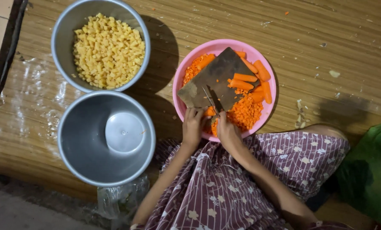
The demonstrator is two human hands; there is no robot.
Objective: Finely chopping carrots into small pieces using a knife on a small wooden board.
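Left hand (193, 126) curled on carrot piece (210, 112), right hand (227, 130) gripping knife (209, 99) over small wooden board (216, 81), in pink bowl (179, 81) w/ diced carrot at 6 o'clock, carrot sticks (252, 79) at 3 o'clock

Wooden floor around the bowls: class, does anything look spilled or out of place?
Yes. Small orange carrot bits and pale scraps lie scattered on the wooden floor beyond the pink bowl, instead of inside it.
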